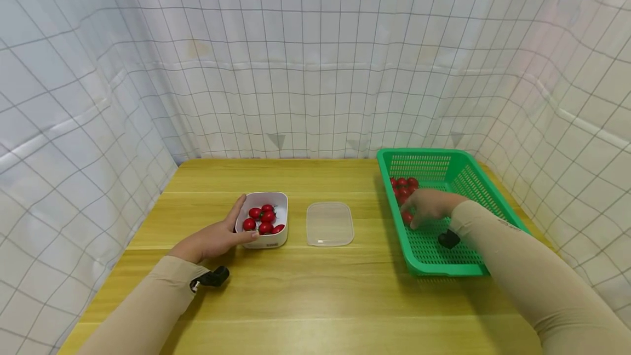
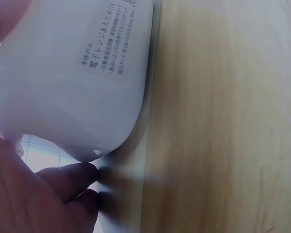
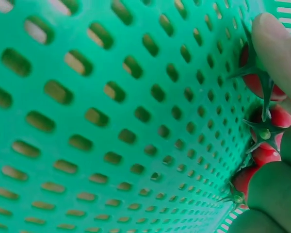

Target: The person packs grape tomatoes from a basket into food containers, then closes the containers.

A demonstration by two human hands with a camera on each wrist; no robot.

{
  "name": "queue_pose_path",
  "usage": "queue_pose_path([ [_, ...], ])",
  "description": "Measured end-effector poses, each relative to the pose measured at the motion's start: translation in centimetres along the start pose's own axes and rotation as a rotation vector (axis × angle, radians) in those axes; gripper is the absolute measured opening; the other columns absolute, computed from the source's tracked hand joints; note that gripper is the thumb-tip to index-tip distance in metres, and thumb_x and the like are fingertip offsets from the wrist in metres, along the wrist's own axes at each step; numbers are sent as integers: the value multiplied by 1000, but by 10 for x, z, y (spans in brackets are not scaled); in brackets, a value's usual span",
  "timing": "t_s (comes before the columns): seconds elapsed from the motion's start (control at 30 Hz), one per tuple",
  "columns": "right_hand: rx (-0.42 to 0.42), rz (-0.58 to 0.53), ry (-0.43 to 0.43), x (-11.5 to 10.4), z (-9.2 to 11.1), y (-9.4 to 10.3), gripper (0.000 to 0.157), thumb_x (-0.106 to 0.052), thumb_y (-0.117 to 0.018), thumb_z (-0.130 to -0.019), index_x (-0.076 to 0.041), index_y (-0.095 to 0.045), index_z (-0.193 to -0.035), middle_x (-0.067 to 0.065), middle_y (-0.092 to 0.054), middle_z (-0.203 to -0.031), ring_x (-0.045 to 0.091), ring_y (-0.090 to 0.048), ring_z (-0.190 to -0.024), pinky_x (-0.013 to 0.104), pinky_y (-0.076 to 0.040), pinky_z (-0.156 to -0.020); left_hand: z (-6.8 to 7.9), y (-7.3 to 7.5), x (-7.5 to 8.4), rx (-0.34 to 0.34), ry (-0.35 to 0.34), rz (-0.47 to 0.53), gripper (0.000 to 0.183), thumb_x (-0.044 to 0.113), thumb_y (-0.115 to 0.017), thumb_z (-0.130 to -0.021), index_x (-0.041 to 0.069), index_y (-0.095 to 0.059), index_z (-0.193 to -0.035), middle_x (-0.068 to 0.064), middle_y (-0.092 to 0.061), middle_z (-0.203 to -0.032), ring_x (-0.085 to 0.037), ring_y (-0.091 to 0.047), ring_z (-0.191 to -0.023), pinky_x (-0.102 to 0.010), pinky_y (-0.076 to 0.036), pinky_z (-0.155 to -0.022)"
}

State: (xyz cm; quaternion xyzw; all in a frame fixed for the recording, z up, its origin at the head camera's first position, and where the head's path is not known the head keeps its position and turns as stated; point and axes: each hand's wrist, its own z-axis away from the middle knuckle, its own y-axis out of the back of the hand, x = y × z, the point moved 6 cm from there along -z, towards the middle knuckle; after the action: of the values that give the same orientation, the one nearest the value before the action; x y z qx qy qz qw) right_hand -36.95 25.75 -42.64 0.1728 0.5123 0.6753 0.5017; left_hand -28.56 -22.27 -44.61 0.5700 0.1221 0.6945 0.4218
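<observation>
A white square container (image 1: pixel 271 241) holding several red cherry tomatoes (image 1: pixel 268 217) sits left of centre in the head view. My left hand (image 1: pixel 212 241) holds its left side, the thumb along the front and the fingers around the far left corner. In the left wrist view, printed text marks the container's wall (image 2: pixel 63 92), and fingertips rest low beside it. Over on the right, my right hand (image 1: pixel 434 204) reaches inside a green slotted basket (image 1: pixel 439 269). There, thumb and fingers spread around cherry tomatoes (image 3: pixel 264 131) with green stems, the thumb touching one.
A translucent square lid (image 1: pixel 330 224) lies flat on the wooden table (image 1: pixel 315 295) between container and basket. More tomatoes (image 1: pixel 402 182) gather along the basket's left side. White grid-patterned curtains (image 1: pixel 315 70) enclose the table's back and sides.
</observation>
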Motion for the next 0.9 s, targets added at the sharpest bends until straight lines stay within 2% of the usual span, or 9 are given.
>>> queue_pose_path([
  [0.37,38,39,64,-4,6,10,43,-21,-81,-86,-14,-75,-128,8,-71,-136,36,-64,-127,57,-55,-101,3,0,3,4,-5,-31,117,64,-64,-95,26,19,-168,-30,-9,-174,-57,-23,-156,-72,-25,-123],
  [0.7,79,23,41,-6,19,30,43,-27,-78,-90,-16,-74,-131,5,-71,-134,32,-64,-124,56,-55,-101,3,0,1,-8,14,-18,118,65,-65,-94,30,20,-167,-28,-6,-175,-57,-20,-157,-73,-24,-123],
  [0.77,105,21,45,-8,24,37,44,-28,-78,-91,-14,-73,-133,1,-73,-129,26,-67,-116,53,-56,-99,3,0,1,-10,15,-15,117,65,-65,-94,31,20,-167,-28,-6,-175,-56,-19,-157,-73,-24,-123],
  [0.8,118,16,44,-9,26,41,45,-28,-77,-91,-12,-72,-134,-1,-75,-120,22,-67,-107,49,-56,-95,4,0,1,-12,15,-15,117,65,-65,-94,31,21,-167,-28,-6,-175,-56,-19,-157,-72,-25,-123],
  [0.87,145,-6,41,-12,31,51,49,-27,-77,-92,-9,-70,-136,-6,-71,-94,15,-62,-84,41,-55,-80,4,0,1,-13,15,-16,117,65,-64,-95,31,21,-167,-28,-5,-175,-56,-19,-157,-73,-24,-123],
  [0.9,161,-22,37,-13,34,56,50,-27,-77,-92,-7,-69,-137,-8,-64,-80,13,-55,-73,36,-52,-72,4,0,2,-14,14,-18,117,66,-64,-94,31,21,-167,-28,-5,-175,-56,-19,-157,-73,-24,-123],
])
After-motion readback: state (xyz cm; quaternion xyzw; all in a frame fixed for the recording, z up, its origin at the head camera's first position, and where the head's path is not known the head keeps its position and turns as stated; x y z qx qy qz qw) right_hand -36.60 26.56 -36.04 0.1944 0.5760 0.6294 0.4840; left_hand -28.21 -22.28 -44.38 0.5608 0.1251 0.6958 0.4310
